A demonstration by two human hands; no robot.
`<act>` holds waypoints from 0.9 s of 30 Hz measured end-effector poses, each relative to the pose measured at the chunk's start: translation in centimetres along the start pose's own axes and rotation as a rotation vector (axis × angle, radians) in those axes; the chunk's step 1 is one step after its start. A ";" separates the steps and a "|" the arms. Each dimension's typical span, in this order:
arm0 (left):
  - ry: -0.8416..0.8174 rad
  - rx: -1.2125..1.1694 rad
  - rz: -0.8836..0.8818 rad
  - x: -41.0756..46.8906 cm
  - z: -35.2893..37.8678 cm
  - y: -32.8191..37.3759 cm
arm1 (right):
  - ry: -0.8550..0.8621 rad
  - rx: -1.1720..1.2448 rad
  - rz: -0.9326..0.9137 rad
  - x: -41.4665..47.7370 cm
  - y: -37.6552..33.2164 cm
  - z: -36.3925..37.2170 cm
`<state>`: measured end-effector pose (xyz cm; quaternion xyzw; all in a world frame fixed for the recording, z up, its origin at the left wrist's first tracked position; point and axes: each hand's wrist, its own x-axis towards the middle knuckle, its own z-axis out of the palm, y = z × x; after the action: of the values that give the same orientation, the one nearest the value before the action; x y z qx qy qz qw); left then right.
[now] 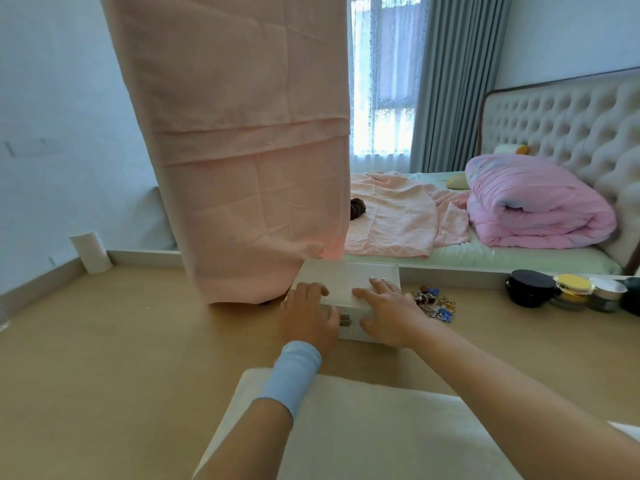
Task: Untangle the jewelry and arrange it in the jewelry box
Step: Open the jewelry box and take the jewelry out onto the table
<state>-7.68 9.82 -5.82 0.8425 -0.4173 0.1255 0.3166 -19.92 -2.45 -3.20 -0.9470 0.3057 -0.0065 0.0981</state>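
Head view: closed jewelry box (346,282) at desk (138,341) far edge, left hand (308,315) and right hand (388,311) spread flat, gripping nothing. Tangled jewelry (434,303) just right. Opening step; next, probably lifting lid.

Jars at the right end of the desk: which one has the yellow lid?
The yellow-lidded jar, second from the left in the row. The black container to its left is dark all over; the jar to its right has a pale silvery lid.
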 end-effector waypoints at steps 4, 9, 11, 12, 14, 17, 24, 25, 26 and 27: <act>-0.123 -0.170 -0.334 -3.0 1.5 0.8 | 0.020 -0.041 -0.032 -0.2 -0.1 0.5; -0.182 -0.157 -0.477 -3.7 3.3 1.4 | 0.045 -0.072 -0.063 -0.7 0.1 1.4; -0.169 -0.168 -0.503 -3.3 3.7 2.0 | 0.063 -0.091 -0.072 -0.6 0.4 1.6; -0.162 -0.167 -0.513 -3.1 3.8 2.3 | 0.072 -0.101 -0.078 -0.5 0.5 1.6; -0.145 -0.156 -0.528 -2.8 4.0 2.5 | 0.098 -0.132 -0.099 -0.2 0.7 1.5; -0.114 -0.126 -0.528 -2.4 4.2 2.7 | 0.134 -0.157 -0.123 0.4 0.9 1.3; -0.023 -0.135 -0.527 -2.3 4.9 2.7 | 0.153 -0.126 -0.166 1.3 1.5 1.8; -0.023 -0.139 -0.520 -2.3 4.9 2.6 | 0.164 -0.130 -0.168 1.3 1.6 2.1; -0.020 -0.138 -0.508 -2.3 5.0 2.5 | 0.181 -0.133 -0.166 1.3 1.6 2.3; -0.013 -0.134 -0.496 -2.4 5.0 2.4 | 0.198 -0.132 -0.161 1.3 1.7 2.5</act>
<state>-11.32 7.00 -9.74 0.8970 -0.2073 0.0104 0.3902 -19.65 -4.06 -6.03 -0.9677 0.2366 -0.0876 0.0044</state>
